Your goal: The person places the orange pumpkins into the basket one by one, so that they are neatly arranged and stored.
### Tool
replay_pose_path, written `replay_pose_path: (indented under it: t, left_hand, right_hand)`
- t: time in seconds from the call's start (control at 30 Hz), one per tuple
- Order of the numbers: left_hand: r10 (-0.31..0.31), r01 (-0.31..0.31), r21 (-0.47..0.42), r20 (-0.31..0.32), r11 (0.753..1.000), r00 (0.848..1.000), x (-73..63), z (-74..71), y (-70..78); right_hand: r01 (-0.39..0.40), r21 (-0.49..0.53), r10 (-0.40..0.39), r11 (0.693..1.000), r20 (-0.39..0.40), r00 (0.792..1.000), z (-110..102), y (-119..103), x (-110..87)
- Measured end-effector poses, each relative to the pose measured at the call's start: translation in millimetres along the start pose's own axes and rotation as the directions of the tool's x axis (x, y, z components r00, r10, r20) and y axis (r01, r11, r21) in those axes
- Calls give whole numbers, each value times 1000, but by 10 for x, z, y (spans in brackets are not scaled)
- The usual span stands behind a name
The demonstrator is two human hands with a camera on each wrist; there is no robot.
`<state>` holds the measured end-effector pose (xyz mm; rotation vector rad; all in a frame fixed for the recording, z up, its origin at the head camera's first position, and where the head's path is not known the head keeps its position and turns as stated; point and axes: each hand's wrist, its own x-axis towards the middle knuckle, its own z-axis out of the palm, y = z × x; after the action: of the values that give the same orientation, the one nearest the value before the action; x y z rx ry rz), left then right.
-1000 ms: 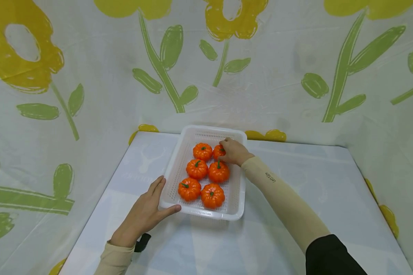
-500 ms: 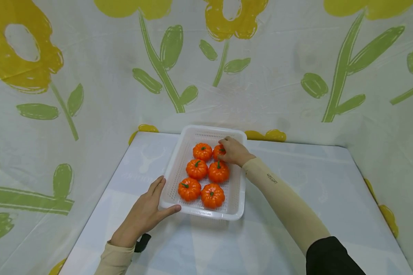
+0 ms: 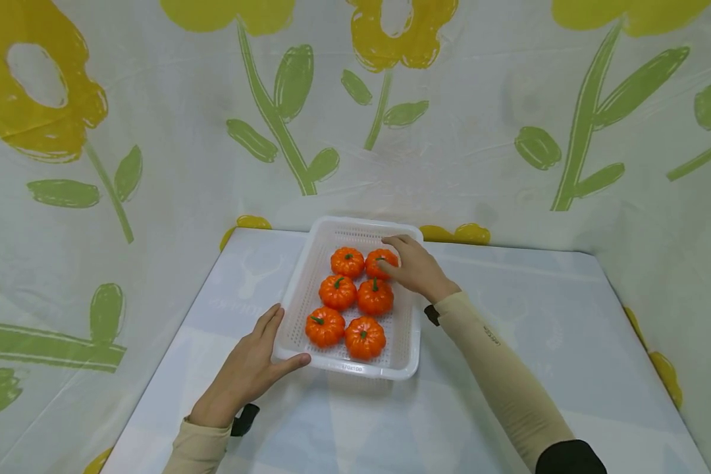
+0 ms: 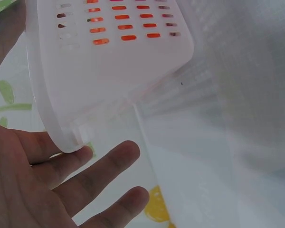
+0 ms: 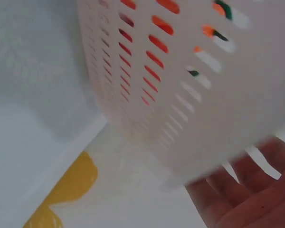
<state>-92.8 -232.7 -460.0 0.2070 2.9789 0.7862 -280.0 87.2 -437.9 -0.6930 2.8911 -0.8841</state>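
Over the white basket's (image 3: pixel 415 329) far right corner, the right hand (image 3: pixel 413 266) has loosened off the sixth pumpkin (image 3: pixel 380 261), fingers now relaxed, while the flat left hand (image 3: pixel 250 368) steadies the near corner.

Glossy plastic pumpkins (image 3: pixel 374 296) in perforated matt plastic basket (image 3: pixel 406 339).

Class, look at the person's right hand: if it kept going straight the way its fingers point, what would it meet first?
Probably the far-right pumpkin: the right hand points left at it, fingertips about touching, though depth is unclear.

pumpkins (image 3: pixel 355 299) crowding basket (image 3: pixel 405 329) w/ little gap
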Motion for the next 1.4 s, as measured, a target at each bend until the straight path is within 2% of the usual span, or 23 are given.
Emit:
replay_pose_path:
  t: [0.23,0.4,0.6,0.7,0.77,0.9,1.03,1.17,1.4]
  left_hand:
    - [14,-14,7,-8,1000,1000,6,15,-16]
    - [16,-16,-5,-13,1000,1000,1,5,-18]
    - [-19,19,0,3,1000,1000,-7,14,-25]
    - [-22,22,-4,4,1000,1000,-5,27,-30]
    - [-21,21,-8,4,1000,1000,-5,38,-32]
    - [-15,15,-9,2,1000,1000,-13,43,-32]
    - [-12,12,-13,-1,1000,1000,-21,39,-30]
    - [-10,10,-18,-2,1000,1000,-23,50,-28]
    - [7,-7,-12,-33,1000,999,-19,58,-24]
  right_hand:
    - [13,-16,-14,1000,-109,994,-187,75,-389]
    - [28,-24,-32,999,-194,980,-315,150,-675]
    - [24,-30,-32,999,-312,950,-361,411,-941]
    - [6,-50,-22,999,-342,940,-382,590,-1088]
    - [-25,-81,-4,996,-338,941,-407,708,-1198]
    - [-146,-149,97,978,-294,951,-469,941,-1433]
    - [-254,-182,204,950,-255,945,-482,1192,-1638]
    - [-290,-173,243,941,-247,938,-474,1348,-1778]
    - [-304,-152,258,941,-261,930,-497,1380,-1823]
